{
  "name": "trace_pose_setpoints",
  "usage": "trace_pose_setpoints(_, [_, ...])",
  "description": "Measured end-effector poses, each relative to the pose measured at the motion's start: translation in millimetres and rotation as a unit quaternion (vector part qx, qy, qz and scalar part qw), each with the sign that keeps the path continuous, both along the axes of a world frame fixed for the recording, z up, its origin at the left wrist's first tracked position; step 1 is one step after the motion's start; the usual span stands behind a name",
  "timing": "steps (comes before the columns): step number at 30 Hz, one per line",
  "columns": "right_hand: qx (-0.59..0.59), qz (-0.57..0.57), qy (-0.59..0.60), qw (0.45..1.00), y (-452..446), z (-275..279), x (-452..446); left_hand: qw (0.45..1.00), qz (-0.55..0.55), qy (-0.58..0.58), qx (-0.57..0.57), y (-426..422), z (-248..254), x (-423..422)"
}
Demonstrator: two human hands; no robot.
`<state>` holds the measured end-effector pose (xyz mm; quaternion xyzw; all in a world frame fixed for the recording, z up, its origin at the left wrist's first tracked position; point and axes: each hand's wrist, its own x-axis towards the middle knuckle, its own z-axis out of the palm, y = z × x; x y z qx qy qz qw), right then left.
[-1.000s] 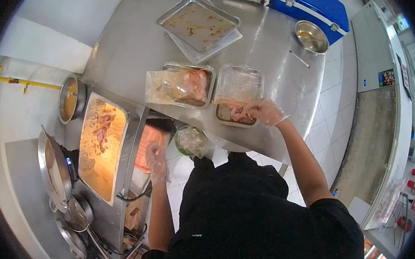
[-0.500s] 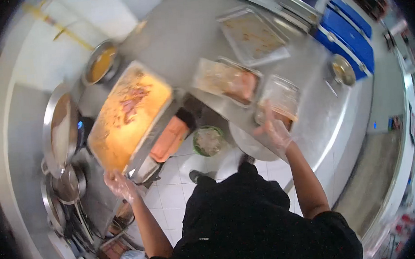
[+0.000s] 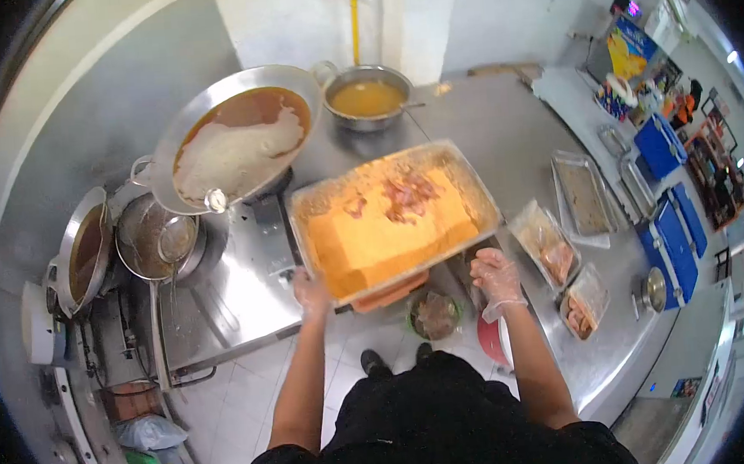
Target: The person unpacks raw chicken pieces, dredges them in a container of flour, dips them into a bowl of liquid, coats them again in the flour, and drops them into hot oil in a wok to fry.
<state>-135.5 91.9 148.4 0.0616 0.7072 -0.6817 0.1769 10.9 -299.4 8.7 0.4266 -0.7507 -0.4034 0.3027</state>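
A large rectangular tub [image 3: 485,224] holds orange-yellow powder [image 3: 373,251], with several reddish raw meat pieces [image 3: 411,196] lying on top. My left hand [image 3: 312,295], slightly blurred, is closed at the tub's near left corner. Just off the near right corner is my right hand [image 3: 498,277] in a clear plastic glove, its fingers curled in. Whatever may be inside those fingers is hidden. To the right of it, an open-topped container of raw meat [image 3: 555,258] and a smaller container with meat [image 3: 580,314] rest on the steel counter.
A wide wok of brown frothy oil [image 3: 241,151] stands behind the tub at left, beside a metal bowl of yellow liquid [image 3: 369,98]. Farther left are a pot with a strainer [image 3: 176,239] and another wok [image 3: 89,252]. Below sits a green basin [image 3: 435,314].
My view has swung left toward the stove. My right hand has left the meat containers for the tub's right side, its fingers going from spread to curled. My left hand stays at the tub's corner.
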Motion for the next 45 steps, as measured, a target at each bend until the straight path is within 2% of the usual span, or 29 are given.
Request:
trace_pose_setpoints(3, [0.033,0.048,0.050,0.997,-49.4,15.4,-26.8,0.998,-0.012,0.054,0.019,0.2,-28.6,-3.6])
trace_pose_setpoints(6, [0.130,0.115,0.150,0.973,-100.9,9.8,-88.8,0.989,0.063,0.121,0.053,8.2,-29.5,-8.7])
trace_pose_setpoints(9, [0.191,0.141,0.273,0.932,-181.7,16.3,-151.8,0.989,0.064,0.041,-0.130,13.0,-32.4,-3.2])
trace_pose_setpoints(11, [0.283,0.172,0.335,0.882,-226.0,-10.5,-216.9,0.997,0.018,-0.052,-0.060,14.2,9.2,3.0])
trace_pose_setpoints(12, [0.273,0.191,0.377,0.865,-247.2,-31.3,-255.4,0.995,-0.004,-0.096,-0.021,16.2,32.6,5.7])
trace_pose_setpoints(14, [0.244,0.225,0.458,0.824,-295.4,-66.5,-318.0,0.994,-0.008,-0.108,-0.031,19.5,55.8,6.2])
trace_pose_setpoints(17, [0.446,0.282,0.525,0.667,-340.7,-5.4,-335.7,0.992,-0.007,-0.096,-0.084,18.9,51.1,5.4])
trace_pose_setpoints(20, [0.521,0.348,0.446,0.639,-376.3,-19.3,-372.8,0.990,-0.015,-0.076,-0.116,14.7,47.7,8.0])
trace_pose_setpoints(23, [0.564,0.367,0.442,0.593,-389.4,-25.4,-378.6,0.990,-0.017,-0.072,-0.123,13.4,59.8,4.5])
trace_pose_setpoints(24, [0.554,0.352,0.459,0.599,-389.7,-28.7,-383.4,0.991,-0.032,-0.091,-0.092,14.0,74.0,2.2])
trace_pose_setpoints(28, [0.523,0.316,0.526,0.591,-386.8,-35.3,-388.6,0.992,-0.043,-0.079,-0.091,8.2,58.3,3.9])
trace_pose_setpoints(29, [0.537,0.333,0.485,0.605,-389.4,-19.0,-380.1,0.977,-0.058,-0.072,-0.191,7.3,51.9,7.3])
trace_pose_setpoints(30, [0.552,0.353,0.436,0.617,-388.4,-8.4,-370.3,0.979,-0.064,-0.082,-0.177,7.5,52.7,9.9])
trace_pose_setpoints(32, [0.541,0.377,0.424,0.620,-385.6,-16.7,-371.9,0.984,-0.082,-0.082,-0.139,-0.3,58.3,-1.8])
trace_pose_setpoints(34, [0.542,0.367,0.425,0.625,-376.8,-2.0,-358.3,0.989,-0.101,-0.070,-0.087,-4.3,81.2,-8.6])
trace_pose_setpoints(38, [0.562,0.412,0.341,0.631,-367.2,30.8,-331.7,0.990,-0.099,-0.055,-0.087,-10.8,70.6,-10.4])
trace_pose_setpoints(43, [0.576,0.427,0.309,0.625,-352.9,34.9,-303.9,0.992,-0.087,-0.083,-0.027,-7.0,84.6,-8.6])
trace_pose_setpoints(45, [0.576,0.418,0.303,0.634,-348.5,43.1,-289.9,0.993,-0.085,-0.051,-0.059,-9.4,71.7,-7.5])
